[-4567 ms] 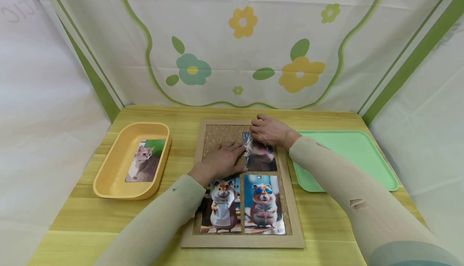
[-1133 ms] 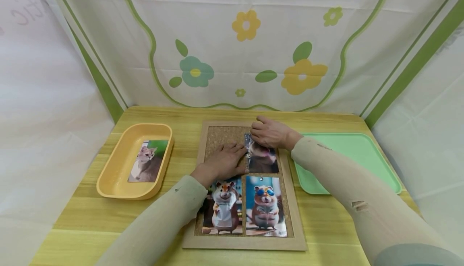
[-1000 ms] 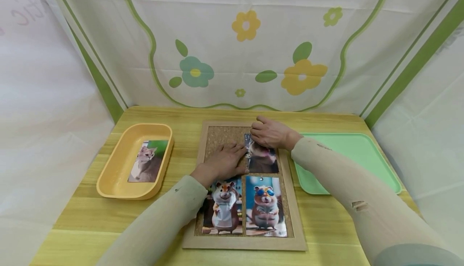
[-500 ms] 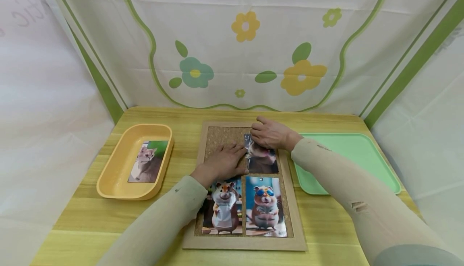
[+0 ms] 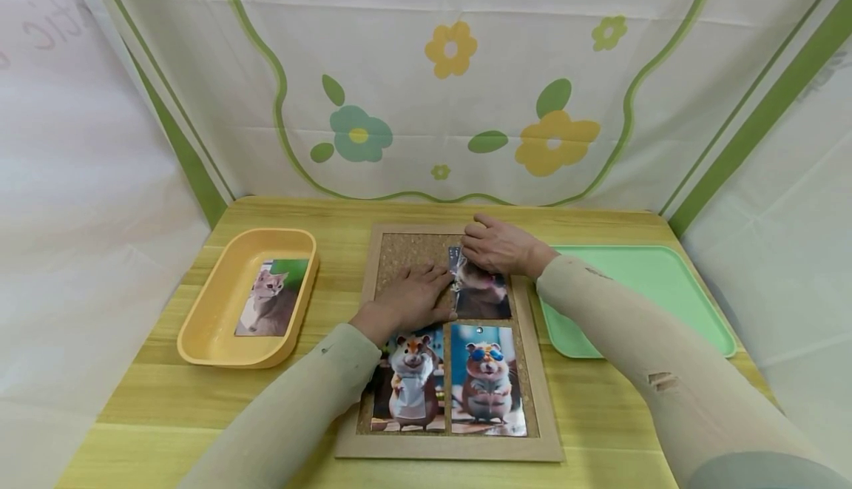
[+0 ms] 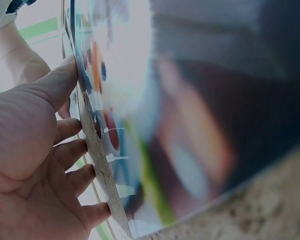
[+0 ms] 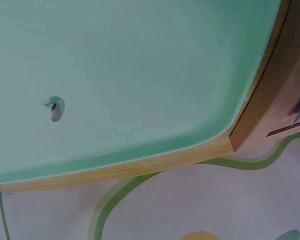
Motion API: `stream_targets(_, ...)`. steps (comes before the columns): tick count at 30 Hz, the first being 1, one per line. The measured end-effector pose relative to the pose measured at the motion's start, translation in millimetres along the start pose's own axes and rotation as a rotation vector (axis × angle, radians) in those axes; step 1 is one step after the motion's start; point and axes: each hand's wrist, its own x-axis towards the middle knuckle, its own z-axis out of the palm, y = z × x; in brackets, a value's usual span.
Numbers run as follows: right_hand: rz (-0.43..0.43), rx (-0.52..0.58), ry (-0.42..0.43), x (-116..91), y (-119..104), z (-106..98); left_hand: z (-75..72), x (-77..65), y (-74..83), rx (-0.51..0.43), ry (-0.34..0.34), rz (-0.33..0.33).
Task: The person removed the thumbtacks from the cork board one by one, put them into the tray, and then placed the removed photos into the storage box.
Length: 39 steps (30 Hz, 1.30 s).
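On a wood-framed corkboard (image 5: 452,447) lie three glossy photos. My left hand (image 5: 414,298) rests flat on the cork, fingers extended; their tips reach the left edge of the upper-right photo (image 5: 484,301), which shows a dark, blurred animal. Over that photo's top edge my right hand (image 5: 502,245) bends its fingers downward; its fingertips and anything between them are hidden. Below lie a photo of a hamster in an apron (image 5: 413,393) and one of a hamster in sunglasses (image 5: 489,393), which has a silver thumbtack (image 5: 480,331) at its top. The right wrist view shows no fingers.
A green tray (image 5: 639,289) stands right of the board, partly behind my right arm; one thumbtack (image 7: 55,111) lies in it. To the left, a yellow bin (image 5: 200,308) holds a cat photo (image 5: 269,298). A flowered curtain (image 5: 433,104) hangs behind the table.
The head view has shifted slightly since the earliest frame. Both hands keep nearly the same places on the board, and the photos have not visibly moved.
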Motion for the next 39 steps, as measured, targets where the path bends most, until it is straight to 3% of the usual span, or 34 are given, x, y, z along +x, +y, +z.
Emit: stream_targets(39,0.141,0.048,0.082,-34,1,-1,-1.6,-0.1,-3.3,0.005,-0.010,0.003)
